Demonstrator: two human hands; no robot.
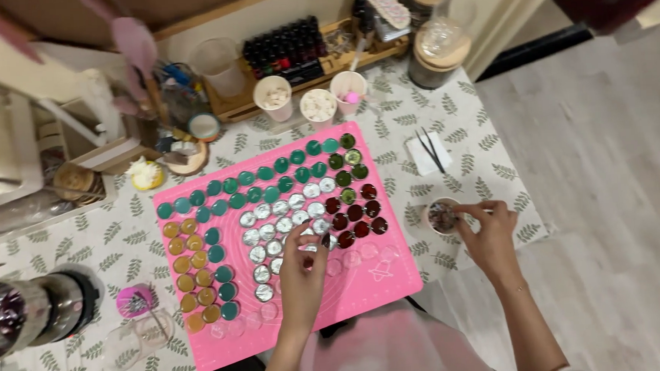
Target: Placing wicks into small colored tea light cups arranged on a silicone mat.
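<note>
While the left hand [302, 272] hovers over the flat pink silicone mat [203, 339], its thumb and forefinger pinch a small dark round disc [325, 241] just above the near end of the silvery row. The right hand [489, 234] reaches out to its own side, fingers resting on the rim of a small white round cup [443, 216] filled with dark, glittery bits; whether it grips the cup or only steadies it I cannot tell.

Such a disc looks light, thin and rigid, probably glossy and a little slippery, so the edge pinch seen now seems the surest hold; pressing on its face could smudge or tip it.

Beyond the left fingertips lie rows of like discs: silver foil-textured ones [273, 231] closest, teal ones [245, 185] farther off, amber ones [189, 269] to the outer side, dark red ones [355, 210] between the two hands. Ahead of the right hand, black slim tweezers [431, 150] rest on a white paper square [427, 156]. A leaf-print cloth [117, 239] covers the table.
</note>
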